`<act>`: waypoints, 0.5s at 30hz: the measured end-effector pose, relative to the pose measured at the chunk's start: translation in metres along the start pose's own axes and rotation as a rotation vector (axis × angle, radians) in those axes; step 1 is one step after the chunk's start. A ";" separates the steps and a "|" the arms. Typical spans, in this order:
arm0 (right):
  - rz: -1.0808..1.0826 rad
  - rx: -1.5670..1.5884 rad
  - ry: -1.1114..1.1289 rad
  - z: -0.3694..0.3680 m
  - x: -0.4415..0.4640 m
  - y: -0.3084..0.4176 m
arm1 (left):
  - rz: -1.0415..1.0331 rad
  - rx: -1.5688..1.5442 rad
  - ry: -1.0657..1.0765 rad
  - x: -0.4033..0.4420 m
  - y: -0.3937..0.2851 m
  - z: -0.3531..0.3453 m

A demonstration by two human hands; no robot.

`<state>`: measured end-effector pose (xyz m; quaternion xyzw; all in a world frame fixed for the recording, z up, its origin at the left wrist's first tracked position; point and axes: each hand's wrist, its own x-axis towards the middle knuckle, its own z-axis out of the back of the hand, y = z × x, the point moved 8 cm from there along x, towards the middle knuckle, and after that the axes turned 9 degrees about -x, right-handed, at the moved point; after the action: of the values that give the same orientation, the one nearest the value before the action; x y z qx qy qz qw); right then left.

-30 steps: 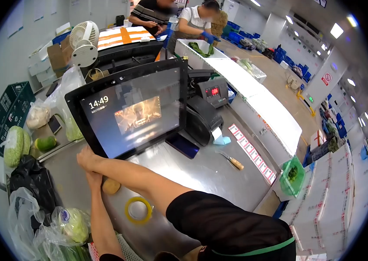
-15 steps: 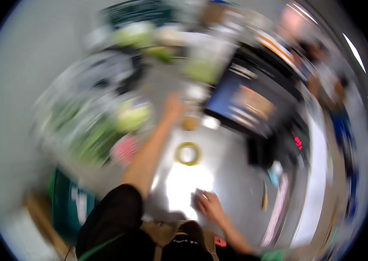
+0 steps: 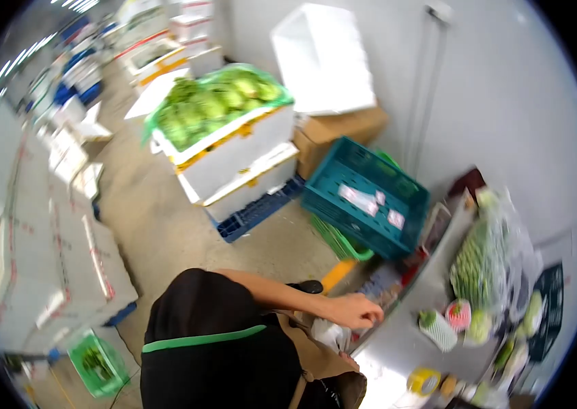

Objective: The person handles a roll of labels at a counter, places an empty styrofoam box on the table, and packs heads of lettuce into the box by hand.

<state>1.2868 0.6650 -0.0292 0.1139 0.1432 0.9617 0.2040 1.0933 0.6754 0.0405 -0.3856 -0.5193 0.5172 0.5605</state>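
My left hand (image 3: 358, 311) is over the near edge of the metal table (image 3: 462, 358), its fingers loosely bent and nothing seen in it. Only a sliver of my right hand (image 3: 350, 361) shows beside the brown apron; its fingers are hidden. On the table lie a green item in a white foam net (image 3: 438, 330) and a round item in a pink-red net (image 3: 458, 314). A yellow tape roll (image 3: 423, 382) sits nearer me. Behind them is a clear plastic bag with green vegetables (image 3: 477, 262).
A teal crate (image 3: 370, 194) with white labels stands left of the table, above a green crate (image 3: 343, 238). White foam boxes (image 3: 241, 153) hold leafy greens (image 3: 213, 102) on a blue pallet (image 3: 261, 210). A tall stack of white boxes (image 3: 50, 252) and a green basket (image 3: 97, 365) are at left.
My view has swung left from the table to the floor and boxes. My left hand has come back from the far part of the table to its edge; my right hand is now mostly hidden.
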 end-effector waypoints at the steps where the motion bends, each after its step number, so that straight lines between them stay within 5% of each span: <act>1: 0.102 -0.023 0.085 -0.015 0.017 0.014 | 0.042 0.026 -0.121 -0.030 0.001 0.041; 3: 0.250 -0.094 0.268 -0.038 0.053 0.040 | 0.144 0.112 -0.384 -0.096 0.010 0.115; 9: 0.539 0.038 0.058 -0.017 0.187 0.189 | 0.284 0.132 -1.117 -0.294 0.025 0.245; 15: 0.752 0.119 0.184 -0.057 0.296 0.319 | 0.214 -0.141 -1.491 -0.438 0.074 0.325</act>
<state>0.8929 0.4988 0.0680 0.0835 0.1647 0.9656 -0.1831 0.7936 0.2246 -0.0580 -0.0168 -0.7525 0.6581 -0.0186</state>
